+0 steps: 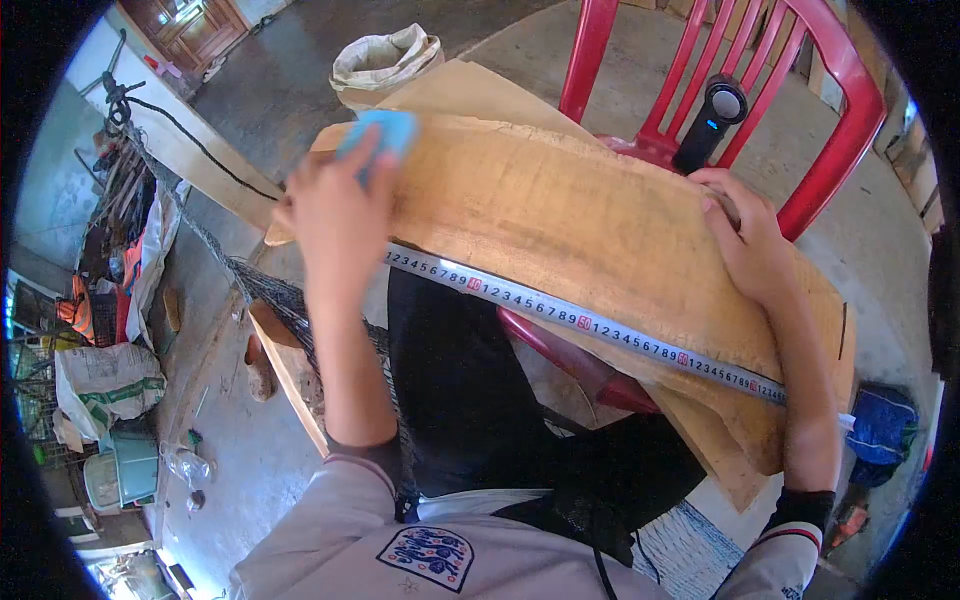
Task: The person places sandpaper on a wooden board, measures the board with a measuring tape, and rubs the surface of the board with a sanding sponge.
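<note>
A long tan wooden board (560, 210) with rough edges lies tilted across my lap and the red chair. At its upper left end, my left hand (340, 195) is closed on a light-blue block (395, 130); motion blurs both, so the block's exact kind is unclear. My right hand (745, 230) grips the board's far edge toward the right, fingers curled over it. A metal measuring strip (540, 301) with black and red numbers runs along the board's near side, passing under my right forearm. Its left end is hidden near my left wrist.
A red plastic chair (840, 70) stands behind the board, with a black handheld device (712, 125) on it. A white sack (385, 60) is beyond the board. At left are a dark net (270, 285), a wooden plank (285, 370), brown shoes (258, 370) and sacks.
</note>
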